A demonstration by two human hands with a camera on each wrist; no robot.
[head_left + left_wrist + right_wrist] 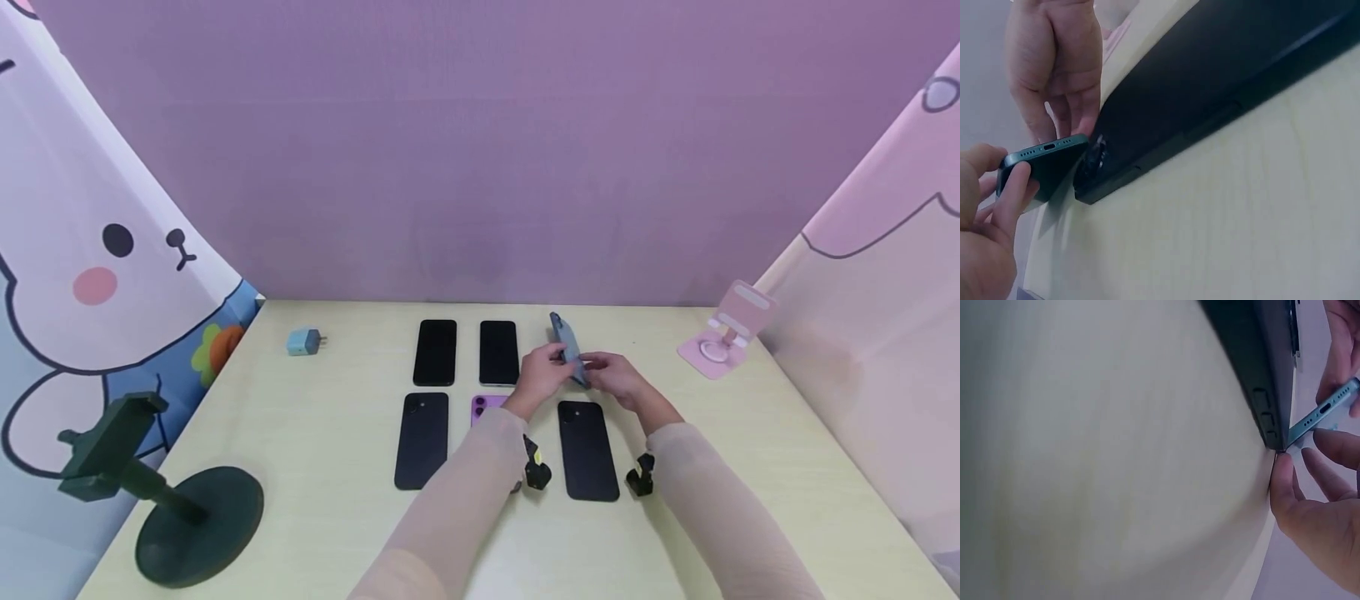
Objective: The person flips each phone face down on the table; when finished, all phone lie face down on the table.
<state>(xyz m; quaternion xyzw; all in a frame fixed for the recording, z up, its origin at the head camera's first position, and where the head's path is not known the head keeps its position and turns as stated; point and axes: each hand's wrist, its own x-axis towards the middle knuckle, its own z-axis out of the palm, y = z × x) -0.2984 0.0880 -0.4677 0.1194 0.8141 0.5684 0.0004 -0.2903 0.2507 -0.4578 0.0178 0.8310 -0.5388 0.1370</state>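
Observation:
Both hands hold a blue-grey smartphone (567, 342), tilted up off the table at the right end of the back row. My left hand (538, 379) pinches its left long edge between thumb and fingers. At the lower right edge, the fingertips of my right hand (617, 379) grip it. The phone's bottom end (1049, 147), with port and speaker holes, faces the left wrist camera. Directly in front lies a black phone (587, 450), back up. A purple phone (486, 406) is mostly hidden beneath my left forearm.
Two phones with dark screens up, one left (435, 352) and one nearer (498, 352), lie in the back row. Another black phone (422, 442) lies front left. A blue charger plug (303, 342), a dark green stand (198, 525) and a pink folding stand (712, 350) stand around them.

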